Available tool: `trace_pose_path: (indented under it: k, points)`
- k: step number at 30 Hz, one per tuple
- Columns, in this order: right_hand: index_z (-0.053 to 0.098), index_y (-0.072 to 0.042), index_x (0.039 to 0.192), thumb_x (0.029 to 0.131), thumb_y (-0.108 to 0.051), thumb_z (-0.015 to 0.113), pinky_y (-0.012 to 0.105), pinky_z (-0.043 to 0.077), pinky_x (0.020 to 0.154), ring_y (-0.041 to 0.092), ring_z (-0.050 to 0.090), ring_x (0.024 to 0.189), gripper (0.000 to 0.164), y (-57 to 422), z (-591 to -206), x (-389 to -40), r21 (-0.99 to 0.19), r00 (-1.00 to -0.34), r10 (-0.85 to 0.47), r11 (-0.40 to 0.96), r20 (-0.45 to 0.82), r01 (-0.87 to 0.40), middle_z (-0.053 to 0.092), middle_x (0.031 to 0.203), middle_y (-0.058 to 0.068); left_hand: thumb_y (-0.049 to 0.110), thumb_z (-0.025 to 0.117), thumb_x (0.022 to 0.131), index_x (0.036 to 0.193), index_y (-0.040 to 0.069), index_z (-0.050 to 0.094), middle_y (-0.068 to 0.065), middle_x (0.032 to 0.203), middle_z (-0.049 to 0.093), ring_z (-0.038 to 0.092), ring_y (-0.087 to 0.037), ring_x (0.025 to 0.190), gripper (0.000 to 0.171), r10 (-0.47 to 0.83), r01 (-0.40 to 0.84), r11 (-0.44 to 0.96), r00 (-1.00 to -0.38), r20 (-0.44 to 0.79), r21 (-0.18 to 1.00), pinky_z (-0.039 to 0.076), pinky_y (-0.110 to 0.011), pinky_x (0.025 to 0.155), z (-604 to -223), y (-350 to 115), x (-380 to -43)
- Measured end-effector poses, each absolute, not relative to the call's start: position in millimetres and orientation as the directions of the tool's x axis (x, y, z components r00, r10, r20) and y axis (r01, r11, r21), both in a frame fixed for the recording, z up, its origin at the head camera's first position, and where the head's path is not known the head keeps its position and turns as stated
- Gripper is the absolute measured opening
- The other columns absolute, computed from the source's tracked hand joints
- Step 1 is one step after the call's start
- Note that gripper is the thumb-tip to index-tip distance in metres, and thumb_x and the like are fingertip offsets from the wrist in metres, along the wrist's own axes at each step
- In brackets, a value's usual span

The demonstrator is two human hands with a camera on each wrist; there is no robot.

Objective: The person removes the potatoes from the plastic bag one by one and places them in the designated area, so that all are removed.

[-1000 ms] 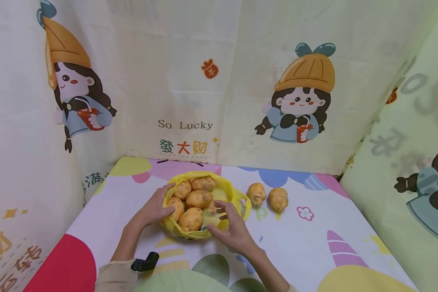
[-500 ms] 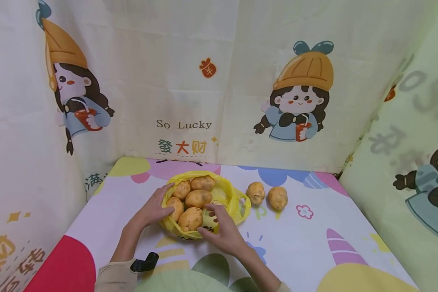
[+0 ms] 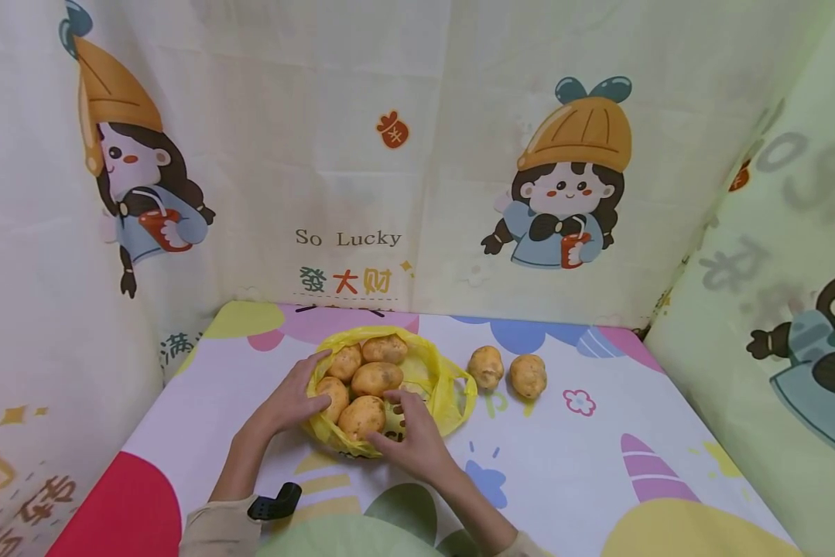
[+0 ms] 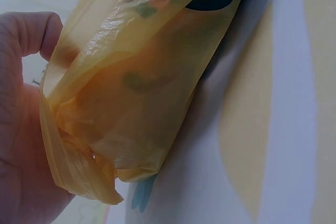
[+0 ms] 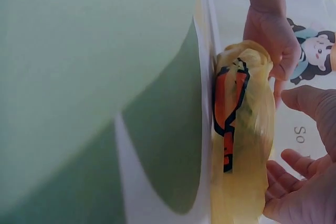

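A yellow plastic bag (image 3: 452,402) with its mouth spread wide stands on the table, several potatoes inside. At its left edge my left hand (image 3: 293,398) grips the rim, the thumb folded over to the inside beside a potato (image 3: 334,396). The left wrist view has the thin bag wall (image 4: 142,93) close up. My right hand (image 3: 417,439) reaches over the bag's front right side with fingers parted and curved, near the front potato (image 3: 363,416). In the right wrist view, the thumb and fingers (image 5: 294,169) of that hand hover at the bag's mouth, apart from each other.
Two potatoes lie outside the bag to its right, a knobbly one (image 3: 485,367) and a rounder one (image 3: 528,377). A patterned cloth (image 3: 556,464) covers the table. Printed curtains (image 3: 445,155) close off the back and both sides.
My right hand has moved left across the bag's opening, closer to the front potato. My left hand stays on the rim, and the potatoes have not moved.
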State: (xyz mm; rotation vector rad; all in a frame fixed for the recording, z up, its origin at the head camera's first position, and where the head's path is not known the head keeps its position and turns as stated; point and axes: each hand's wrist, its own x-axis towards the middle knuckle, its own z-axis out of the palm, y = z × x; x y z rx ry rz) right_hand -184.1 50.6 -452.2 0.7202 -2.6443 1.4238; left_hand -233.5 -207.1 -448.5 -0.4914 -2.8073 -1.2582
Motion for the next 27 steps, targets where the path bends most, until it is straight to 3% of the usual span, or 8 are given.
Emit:
trace_pose_path:
  k: [8,17,27]
  points:
    - [0.054,-0.002,0.135,0.086,-0.034,0.080,0.038,0.051,0.089,0.028,0.055,0.113,0.064,45.0,-459.6,-188.9,-0.779,-0.915,-0.351,0.509,0.200,-0.366,0.056,0.128,0.014,0.018,0.062,0.079,0.156,0.000,0.032,-0.032,0.154,0.035,0.032,-0.048,0.142,0.084,0.276,0.293,0.618,-0.950,0.147,0.730,0.026,-0.069,0.113,-450.5,-207.2,-235.8]
    - [0.050,0.003,0.138,0.086,-0.037,0.081,0.045,0.051,0.094,0.030,0.058,0.115,0.072,40.4,-461.9,-190.4,-0.789,-0.919,-0.356,0.510,0.170,-0.344,0.055,0.130,0.017,0.018,0.062,0.079,0.156,0.001,0.032,-0.031,0.154,0.035,0.033,-0.047,0.142,0.084,0.273,0.288,0.622,-0.951,0.143,0.728,0.027,-0.068,0.114,-451.5,-207.0,-236.3]
    - [0.043,0.004,0.144,0.085,-0.038,0.081,0.045,0.052,0.095,0.030,0.061,0.118,0.082,36.8,-461.8,-191.8,-0.837,-0.929,-0.359,0.477,0.095,-0.270,0.057,0.134,0.018,0.017,0.061,0.078,0.154,-0.002,0.033,-0.032,0.153,0.037,0.033,-0.049,0.142,0.083,0.278,0.309,0.621,-0.946,0.167,0.720,0.027,-0.068,0.114,-452.4,-207.1,-235.6]
